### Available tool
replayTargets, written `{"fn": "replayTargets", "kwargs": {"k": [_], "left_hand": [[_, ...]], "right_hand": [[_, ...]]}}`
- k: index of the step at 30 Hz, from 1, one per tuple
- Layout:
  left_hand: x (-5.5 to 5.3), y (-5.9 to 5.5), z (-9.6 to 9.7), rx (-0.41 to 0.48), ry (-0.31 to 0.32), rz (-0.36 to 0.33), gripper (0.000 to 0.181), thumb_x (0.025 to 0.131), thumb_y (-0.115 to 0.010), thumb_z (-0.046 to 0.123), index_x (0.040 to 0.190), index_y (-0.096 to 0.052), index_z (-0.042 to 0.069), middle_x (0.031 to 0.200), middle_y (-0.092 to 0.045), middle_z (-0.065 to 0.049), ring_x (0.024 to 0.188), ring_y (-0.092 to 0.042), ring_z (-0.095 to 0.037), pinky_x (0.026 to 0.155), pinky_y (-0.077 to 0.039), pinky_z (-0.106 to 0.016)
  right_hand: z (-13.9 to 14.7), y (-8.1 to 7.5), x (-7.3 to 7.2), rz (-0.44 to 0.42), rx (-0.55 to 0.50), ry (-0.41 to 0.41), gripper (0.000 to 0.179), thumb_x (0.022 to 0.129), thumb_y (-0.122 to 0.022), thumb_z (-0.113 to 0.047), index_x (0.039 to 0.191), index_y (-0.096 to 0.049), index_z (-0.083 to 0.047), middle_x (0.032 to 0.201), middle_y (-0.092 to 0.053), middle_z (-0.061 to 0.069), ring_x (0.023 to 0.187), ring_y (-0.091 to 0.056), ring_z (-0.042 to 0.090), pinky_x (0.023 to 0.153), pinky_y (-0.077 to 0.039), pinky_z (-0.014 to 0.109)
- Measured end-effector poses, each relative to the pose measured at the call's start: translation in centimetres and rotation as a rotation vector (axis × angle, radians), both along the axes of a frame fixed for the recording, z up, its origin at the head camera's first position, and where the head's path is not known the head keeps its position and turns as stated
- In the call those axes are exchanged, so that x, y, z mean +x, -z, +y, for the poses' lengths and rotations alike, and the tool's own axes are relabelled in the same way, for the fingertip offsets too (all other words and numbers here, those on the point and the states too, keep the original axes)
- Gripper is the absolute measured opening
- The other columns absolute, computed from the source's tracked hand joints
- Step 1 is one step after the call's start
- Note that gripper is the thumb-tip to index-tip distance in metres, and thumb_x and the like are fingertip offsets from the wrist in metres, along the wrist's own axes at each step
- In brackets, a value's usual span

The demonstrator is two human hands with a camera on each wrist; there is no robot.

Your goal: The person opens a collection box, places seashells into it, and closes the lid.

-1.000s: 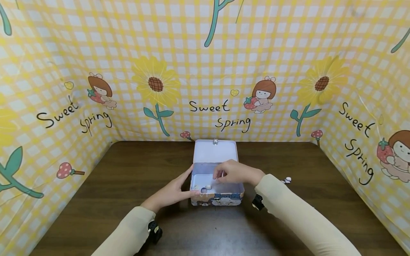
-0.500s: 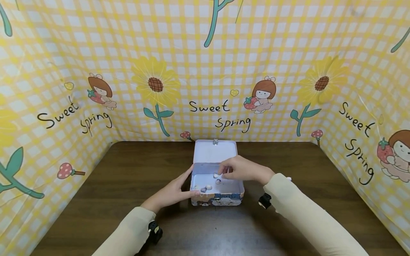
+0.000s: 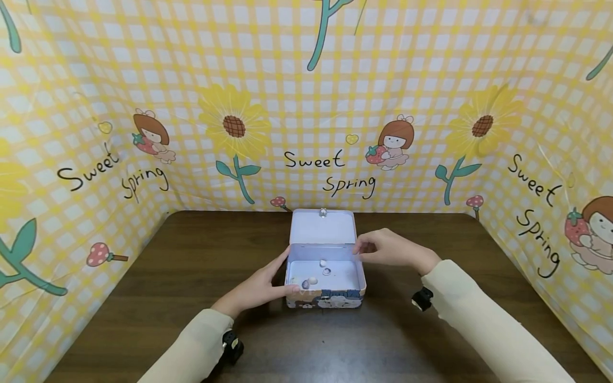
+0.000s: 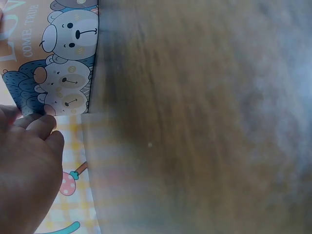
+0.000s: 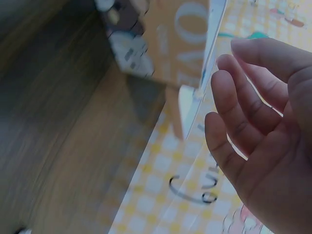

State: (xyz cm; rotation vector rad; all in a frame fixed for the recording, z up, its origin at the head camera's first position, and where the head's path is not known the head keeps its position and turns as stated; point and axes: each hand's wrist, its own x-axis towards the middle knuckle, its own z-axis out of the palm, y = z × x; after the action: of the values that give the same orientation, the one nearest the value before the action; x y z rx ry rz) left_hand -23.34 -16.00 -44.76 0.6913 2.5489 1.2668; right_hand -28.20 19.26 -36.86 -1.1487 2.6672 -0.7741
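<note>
A small rectangular tin box [image 3: 351, 276] stands on the table with its hinged lid [image 3: 322, 227] raised. Several small pale pieces that look like seashells lie inside: one seashell [image 3: 323, 263] near the middle, another [image 3: 326, 272] beside it, and others by the front left corner. My left hand [image 3: 256, 290] rests against the box's left side, its thumb over the front rim. At the right rim hovers my right hand [image 3: 395, 249], fingers loosely bent with nothing between them. In the right wrist view the right hand [image 5: 265, 112] appears beside the box, apart from it.
A dark wooden table [image 3: 201, 250] bears the box. Yellow-checked cloth [image 3: 306, 106] with printed flowers and figures hangs around its back and sides. A dark device [image 3: 232, 347] is strapped at the left wrist, and another [image 3: 422, 299] at the right.
My right hand has let go of a seashell inside the box, then moved up and right to the box's right rim. The left hand stays in place. White pieces at right are now hidden.
</note>
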Motion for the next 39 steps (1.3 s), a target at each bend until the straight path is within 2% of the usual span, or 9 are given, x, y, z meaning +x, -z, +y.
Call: {"fn": "replayTargets", "kwargs": {"k": [7,12,21,28,39], "left_hand": [[0.0,-0.1,0.0,-0.002,0.002,-0.001,0.101,0.091,-0.072,0.048,0.163,-0.002,0.030,0.167,-0.006,0.001,0.150,-0.011,-0.022,0.115,-0.021,-0.057],[0.1,-0.1,0.0,-0.003,-0.005,-0.007,0.100,0.092,-0.072,0.046,0.163,-0.003,0.030,0.166,-0.007,0.004,0.150,-0.012,-0.023,0.115,-0.021,-0.057],[0.1,-0.1,0.0,0.003,0.001,-0.003,0.103,0.090,-0.072,0.052,0.163,-0.003,0.030,0.167,-0.006,0.002,0.150,-0.011,-0.023,0.115,-0.021,-0.057],[0.1,-0.1,0.0,-0.001,-0.005,-0.004,0.103,0.090,-0.072,0.052,0.163,-0.003,0.030,0.166,-0.006,0.004,0.150,-0.012,-0.023,0.115,-0.021,-0.057],[0.1,0.0,0.0,-0.004,-0.011,-0.004,0.104,0.088,-0.073,0.054,0.163,-0.004,0.030,0.166,-0.007,0.004,0.150,-0.013,-0.023,0.115,-0.021,-0.056]], "right_hand": [[3.9,0.6,0.0,0.018,0.022,0.060,0.005,0.096,-0.069,-0.016,0.099,-0.072,-0.017,0.091,-0.067,-0.012,0.085,-0.063,0.007,0.079,-0.054,0.032],[6.4,1.1,0.3,0.027,0.020,0.112,0.005,0.095,-0.071,-0.014,0.098,-0.073,-0.017,0.090,-0.069,-0.010,0.083,-0.063,0.008,0.075,-0.053,0.032],[9.9,2.0,1.1,-0.038,0.035,0.201,0.009,0.096,-0.069,-0.014,0.102,-0.072,-0.009,0.092,-0.070,-0.005,0.078,-0.062,0.007,0.070,-0.052,0.030],[12.2,3.4,1.1,-0.109,0.040,0.284,0.012,0.097,-0.068,-0.014,0.105,-0.071,-0.005,0.095,-0.069,-0.003,0.076,-0.062,0.014,0.065,-0.050,0.032],[15.4,5.6,1.1,-0.074,0.084,0.369,0.013,0.094,-0.070,-0.012,0.104,-0.073,-0.005,0.100,-0.070,0.003,0.087,-0.063,0.019,0.073,-0.052,0.039]]}}
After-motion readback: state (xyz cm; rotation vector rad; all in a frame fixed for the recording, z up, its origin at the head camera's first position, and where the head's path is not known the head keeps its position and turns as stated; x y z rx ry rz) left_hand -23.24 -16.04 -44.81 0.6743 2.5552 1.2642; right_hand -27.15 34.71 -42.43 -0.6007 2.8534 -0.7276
